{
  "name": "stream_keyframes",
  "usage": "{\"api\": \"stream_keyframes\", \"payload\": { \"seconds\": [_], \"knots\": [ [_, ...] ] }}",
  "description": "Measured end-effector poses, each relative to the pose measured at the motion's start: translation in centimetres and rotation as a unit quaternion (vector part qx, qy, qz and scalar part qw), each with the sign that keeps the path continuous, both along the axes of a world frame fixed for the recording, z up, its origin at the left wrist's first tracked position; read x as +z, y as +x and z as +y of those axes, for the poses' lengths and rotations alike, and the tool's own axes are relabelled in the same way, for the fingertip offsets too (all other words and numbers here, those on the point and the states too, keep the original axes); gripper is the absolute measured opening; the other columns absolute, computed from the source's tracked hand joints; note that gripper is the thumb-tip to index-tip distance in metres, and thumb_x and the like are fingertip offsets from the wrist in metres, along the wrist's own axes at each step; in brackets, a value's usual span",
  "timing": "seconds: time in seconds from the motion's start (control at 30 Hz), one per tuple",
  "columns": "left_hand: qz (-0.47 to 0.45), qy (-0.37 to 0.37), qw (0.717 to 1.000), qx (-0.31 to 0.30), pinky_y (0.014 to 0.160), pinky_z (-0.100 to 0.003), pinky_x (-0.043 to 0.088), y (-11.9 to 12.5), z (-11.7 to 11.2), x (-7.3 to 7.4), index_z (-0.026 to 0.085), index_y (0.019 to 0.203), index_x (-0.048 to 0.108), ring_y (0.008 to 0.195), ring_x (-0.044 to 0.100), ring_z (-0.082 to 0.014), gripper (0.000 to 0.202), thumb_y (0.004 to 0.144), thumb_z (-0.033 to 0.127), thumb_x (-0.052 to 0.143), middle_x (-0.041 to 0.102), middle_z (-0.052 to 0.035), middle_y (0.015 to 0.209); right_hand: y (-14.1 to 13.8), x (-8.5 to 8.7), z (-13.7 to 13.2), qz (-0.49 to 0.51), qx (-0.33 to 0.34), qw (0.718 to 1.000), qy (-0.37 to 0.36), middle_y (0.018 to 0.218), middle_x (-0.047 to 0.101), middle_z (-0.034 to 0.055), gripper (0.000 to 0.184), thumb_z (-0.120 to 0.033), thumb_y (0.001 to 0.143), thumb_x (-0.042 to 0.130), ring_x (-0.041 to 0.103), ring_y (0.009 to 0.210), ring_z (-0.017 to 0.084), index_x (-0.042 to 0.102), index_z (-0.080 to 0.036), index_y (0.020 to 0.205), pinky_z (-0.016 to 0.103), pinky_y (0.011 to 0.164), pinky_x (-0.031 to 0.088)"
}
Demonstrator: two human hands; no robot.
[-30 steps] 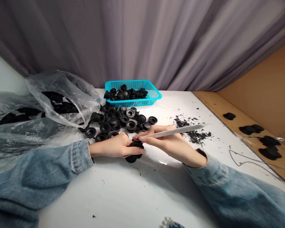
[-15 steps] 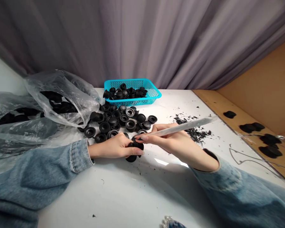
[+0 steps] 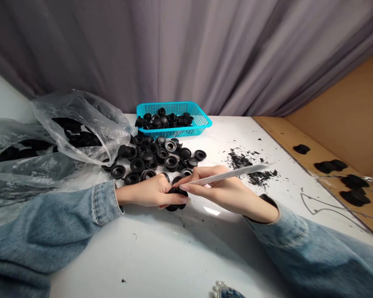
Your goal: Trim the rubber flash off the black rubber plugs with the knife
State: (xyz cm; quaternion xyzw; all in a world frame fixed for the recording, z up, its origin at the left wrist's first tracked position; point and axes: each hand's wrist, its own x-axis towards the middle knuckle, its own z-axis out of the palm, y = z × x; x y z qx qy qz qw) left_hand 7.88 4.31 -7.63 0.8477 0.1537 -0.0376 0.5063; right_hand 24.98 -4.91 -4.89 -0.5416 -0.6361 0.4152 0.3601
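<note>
My left hand (image 3: 152, 192) rests on the white table (image 3: 161, 256) with its fingers wrapped round a black ribbed rubber part (image 3: 176, 199). My right hand (image 3: 219, 188) pinches a thin pale blade-like tool (image 3: 233, 174) like a pen, its tip at the top of that part. Just behind the hands lies a heap of several black rubber parts (image 3: 155, 159).
A blue plastic basket (image 3: 202, 120) holding more black parts stands at the back. Clear plastic bags (image 3: 65, 136) with black parts lie at the left. Black shavings (image 3: 251, 165) are scattered right of my hands. A wooden ledge (image 3: 329, 165) with black pieces runs along the right.
The tool's far end rose and then dropped back. The black part in my left hand sits lower and more covered by the fingers than before.
</note>
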Motion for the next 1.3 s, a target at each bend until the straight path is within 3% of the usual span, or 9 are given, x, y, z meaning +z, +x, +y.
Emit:
{"api": "stream_keyframes", "payload": {
  "seconds": [0.6, 0.83, 1.0, 1.3],
  "knots": [
    [0.015, 0.020, 1.000, -0.011, 0.042, -0.020, 0.033, 0.0, 0.0, -0.3, 0.015, 0.040, 0.043, 0.036, 0.039, -0.0068, 0.057, 0.086, 0.048, 0.046, 0.040, 0.0024, 0.036, -0.2, -0.7, 0.0, -0.057, 0.016, 0.995, 0.080, 0.083, 0.073, 0.0066, 0.013, -0.022, 0.081, 0.057, 0.065, 0.067, 0.015, 0.064, -0.016, 0.072, 0.026, 0.057, 0.049],
    [-0.003, 0.013, 1.000, -0.021, 0.042, -0.020, 0.034, 0.0, 0.0, 0.1, 0.015, 0.039, 0.042, 0.036, 0.039, -0.0069, 0.056, 0.086, 0.046, 0.047, 0.040, 0.0029, 0.036, 0.1, -0.6, 0.4, 0.026, -0.021, 0.999, -0.027, 0.076, 0.073, 0.0031, 0.018, -0.025, 0.075, 0.065, 0.068, 0.072, 0.017, 0.058, -0.020, 0.059, 0.027, 0.059, 0.051],
    [0.004, 0.016, 1.000, -0.023, 0.043, -0.021, 0.035, 0.1, 0.1, -0.1, 0.015, 0.041, 0.042, 0.037, 0.041, -0.0077, 0.055, 0.085, 0.049, 0.047, 0.042, 0.0024, 0.037, 0.3, -0.3, 0.5, -0.006, -0.028, 0.999, -0.029, 0.071, 0.072, 0.0016, 0.022, -0.030, 0.074, 0.066, 0.066, 0.067, 0.017, 0.057, -0.021, 0.057, 0.027, 0.055, 0.049],
    [-0.115, 0.125, 0.985, -0.024, 0.046, -0.020, 0.032, -0.1, 0.1, -1.4, 0.013, 0.056, 0.056, 0.047, 0.045, -0.0088, 0.043, 0.085, 0.044, 0.051, 0.049, 0.0013, 0.049, 0.7, 1.1, 0.0, 0.030, -0.083, 0.994, -0.058, 0.060, 0.064, 0.0004, 0.027, -0.035, 0.071, 0.070, 0.044, 0.041, 0.006, 0.058, -0.017, 0.055, 0.020, 0.035, 0.029]
  ]
}}
